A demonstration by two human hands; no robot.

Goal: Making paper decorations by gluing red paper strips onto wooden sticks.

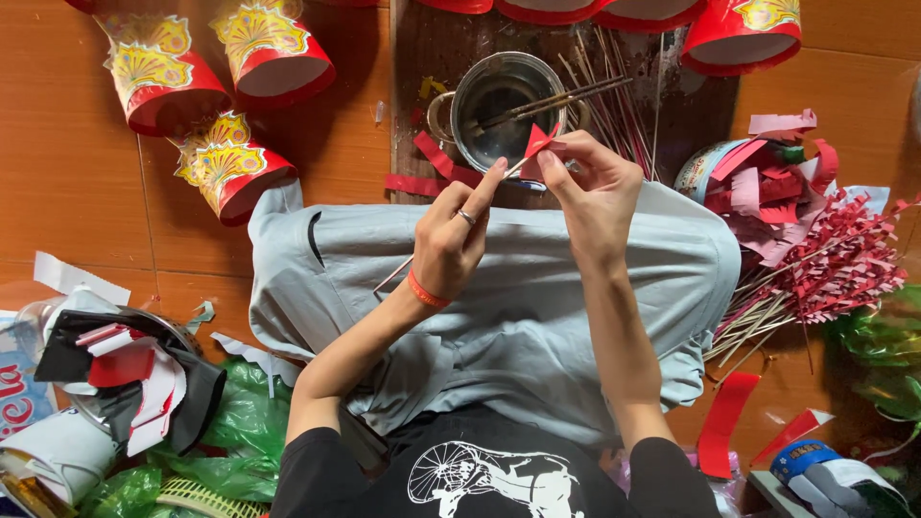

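My left hand (459,240), with a ring and an orange wristband, pinches a thin stick (395,274) that slants down to the left over my grey-trousered lap. My right hand (595,192) grips a small folded piece of red paper (539,140) at the stick's upper end. Both hands meet above my knees, just in front of a small metal pot (499,96) with a brush lying across it.
Red and gold paper cones (225,163) lie on the orange floor at the upper left. A bundle of sticks wrapped in red paper (835,269) lies at the right, by a tin of pink and red scraps (758,182). Green bags and paper scraps crowd the lower left.
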